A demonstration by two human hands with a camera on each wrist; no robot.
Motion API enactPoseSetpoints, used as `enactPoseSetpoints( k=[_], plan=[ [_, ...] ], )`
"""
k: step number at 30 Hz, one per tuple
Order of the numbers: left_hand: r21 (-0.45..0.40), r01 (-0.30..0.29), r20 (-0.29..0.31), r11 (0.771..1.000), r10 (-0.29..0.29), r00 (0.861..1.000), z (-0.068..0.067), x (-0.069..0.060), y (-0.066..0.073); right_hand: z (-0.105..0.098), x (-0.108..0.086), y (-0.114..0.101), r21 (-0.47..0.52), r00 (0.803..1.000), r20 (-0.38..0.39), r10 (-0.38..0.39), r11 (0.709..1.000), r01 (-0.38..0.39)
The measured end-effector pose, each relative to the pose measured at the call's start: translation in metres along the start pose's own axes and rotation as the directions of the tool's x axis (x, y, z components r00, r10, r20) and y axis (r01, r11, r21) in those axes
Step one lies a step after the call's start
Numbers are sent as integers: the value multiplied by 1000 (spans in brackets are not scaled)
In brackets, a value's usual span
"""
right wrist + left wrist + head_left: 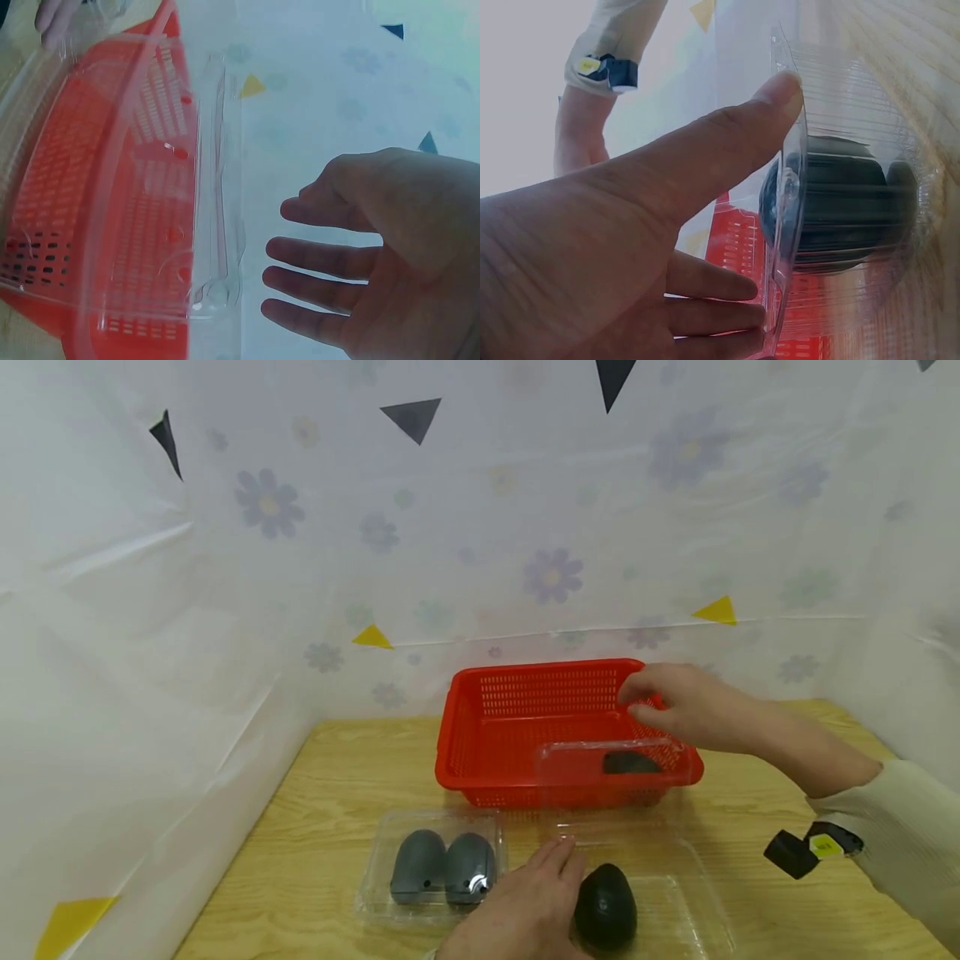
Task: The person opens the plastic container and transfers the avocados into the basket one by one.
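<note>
A clear hinged container (pixel 675 893) lies with its lid raised against the red basket (pixel 457 760), a dark egg-shaped object (pixel 606 907) in its base. My left hand (pixel 525 897) rests at the container's left edge; in the left wrist view its thumb (pixel 776 97) touches the clear rim, fingers extended. Over the basket's right side hangs my right hand (pixel 682 706), holding nothing, its fingers (pixel 322 259) apart and slightly bent in the right wrist view. Another dark object (pixel 630 762) shows in the basket through the raised lid.
A second clear container (pixel 371 881) with two dark rounded objects (pixel 418 864) stands left of my left hand on the wooden table (pixel 300 827). Behind the basket hangs a white flowered sheet (pixel 465 577), with more sheeting at both sides.
</note>
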State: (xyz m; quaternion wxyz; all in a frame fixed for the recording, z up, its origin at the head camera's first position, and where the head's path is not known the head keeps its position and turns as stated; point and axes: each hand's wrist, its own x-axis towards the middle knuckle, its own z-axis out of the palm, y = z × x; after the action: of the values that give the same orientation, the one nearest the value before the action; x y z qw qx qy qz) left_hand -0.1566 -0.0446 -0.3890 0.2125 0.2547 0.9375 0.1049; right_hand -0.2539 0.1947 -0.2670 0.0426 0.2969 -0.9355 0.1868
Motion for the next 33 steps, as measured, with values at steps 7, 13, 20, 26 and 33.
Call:
enactPoseSetpoints(
  k=[7,13,20,26,33],
  plan=[
    [11,-14,-22,1000,14,1000,0,-1,-2,1,-16,-21,9,999,-7,-52,999,53],
    [11,-9,-12,1000,9,1000,-1,-1,-2,3,-30,-33,19,998,25,-65,998,65],
    [14,-14,-28,1000,15,1000,-1,-2,-2,13,-48,-40,42,992,19,-125,991,124],
    [48,-45,-58,998,48,997,-1,-5,-2,32,-66,-36,124,983,10,-183,976,180],
    [57,-78,-72,995,82,994,-1,-6,-3,54,-78,-26,132,968,38,-247,962,240]
  ],
)
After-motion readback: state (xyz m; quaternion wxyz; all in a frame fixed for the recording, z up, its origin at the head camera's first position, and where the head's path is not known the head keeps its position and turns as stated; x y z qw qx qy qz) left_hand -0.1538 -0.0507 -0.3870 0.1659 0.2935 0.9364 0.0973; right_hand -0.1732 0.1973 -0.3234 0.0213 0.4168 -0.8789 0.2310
